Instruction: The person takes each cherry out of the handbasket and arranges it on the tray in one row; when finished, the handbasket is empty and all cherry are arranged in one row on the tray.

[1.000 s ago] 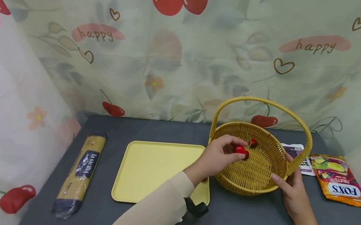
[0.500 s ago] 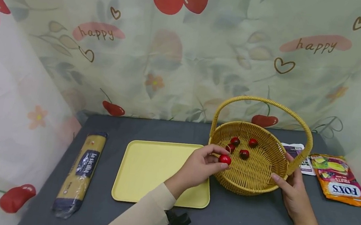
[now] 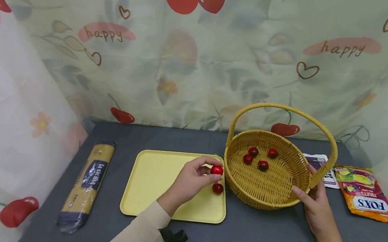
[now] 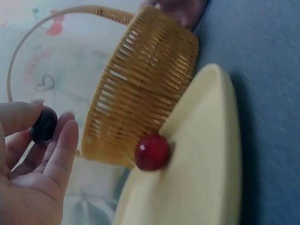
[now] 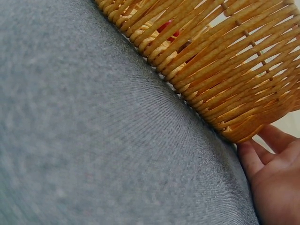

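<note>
My left hand point(image 3: 188, 181) pinches a red cherry point(image 3: 217, 170) between thumb and fingertips, above the right side of a pale yellow tray point(image 3: 150, 184). In the left wrist view that held cherry point(image 4: 44, 124) looks dark. Another cherry point(image 3: 217, 188) lies on the tray near its right edge, just below the held one. Beside the tray stands a woven basket point(image 3: 269, 190) with a tall arched handle; several dark red cherries point(image 3: 262, 165) lie inside it. My right hand point(image 3: 319, 211) holds the basket's right rim, thumb over the edge; its other fingers are partly hidden behind the wall.
A packet of spaghetti point(image 3: 88, 184) lies at the table's left. On the right are an orange and purple candy bag point(image 3: 366, 194) and a white and purple packet point(image 3: 330, 178), partly hidden by the basket. A printed curtain point(image 3: 199, 77) rises behind the dark table point(image 3: 237, 239).
My left hand has come out of the basket with a cherry and moved left over the tray, uncovering the tray's cherry. My right hand has stayed on the basket rim.
</note>
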Available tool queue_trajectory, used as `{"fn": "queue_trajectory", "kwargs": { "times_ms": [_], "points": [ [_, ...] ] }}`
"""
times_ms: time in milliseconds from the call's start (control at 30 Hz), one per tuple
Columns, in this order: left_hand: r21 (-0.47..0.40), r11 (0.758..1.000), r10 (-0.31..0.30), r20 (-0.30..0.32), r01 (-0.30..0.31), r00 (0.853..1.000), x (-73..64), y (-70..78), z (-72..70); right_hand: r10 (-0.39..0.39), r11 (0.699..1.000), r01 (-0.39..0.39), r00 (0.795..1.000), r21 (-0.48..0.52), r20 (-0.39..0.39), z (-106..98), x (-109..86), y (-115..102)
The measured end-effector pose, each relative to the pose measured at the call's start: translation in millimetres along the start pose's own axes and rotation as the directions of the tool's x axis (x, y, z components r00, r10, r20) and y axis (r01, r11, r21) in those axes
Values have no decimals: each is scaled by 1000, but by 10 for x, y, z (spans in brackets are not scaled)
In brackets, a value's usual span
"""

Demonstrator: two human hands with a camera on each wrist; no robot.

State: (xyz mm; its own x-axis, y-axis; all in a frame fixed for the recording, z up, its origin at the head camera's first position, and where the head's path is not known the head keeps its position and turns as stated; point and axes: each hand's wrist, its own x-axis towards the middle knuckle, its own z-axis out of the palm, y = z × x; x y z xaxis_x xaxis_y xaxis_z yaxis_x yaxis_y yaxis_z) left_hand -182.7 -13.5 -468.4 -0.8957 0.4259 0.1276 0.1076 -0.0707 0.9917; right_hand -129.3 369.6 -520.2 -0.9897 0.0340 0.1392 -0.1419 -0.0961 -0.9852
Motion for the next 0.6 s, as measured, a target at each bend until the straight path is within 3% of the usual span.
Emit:
{"fn": "queue_trajectory", "kwargs": {
  "times_ms": [167,333,600],
  "points": [
    [19,999,-49,-59,51,997,-71,-108,-92,6,1000,-6,1000,-3,-3,11,10,-6],
    [135,986,-87,-119,103,989,-91,-274,-134,7,1000,-7,1000,0,-7,13,7,-10],
    [228,966,-98,-120,123,988,-100,-485,-172,1,1000,-1,1000,0,-4,-1,4,9]
  ]
}}
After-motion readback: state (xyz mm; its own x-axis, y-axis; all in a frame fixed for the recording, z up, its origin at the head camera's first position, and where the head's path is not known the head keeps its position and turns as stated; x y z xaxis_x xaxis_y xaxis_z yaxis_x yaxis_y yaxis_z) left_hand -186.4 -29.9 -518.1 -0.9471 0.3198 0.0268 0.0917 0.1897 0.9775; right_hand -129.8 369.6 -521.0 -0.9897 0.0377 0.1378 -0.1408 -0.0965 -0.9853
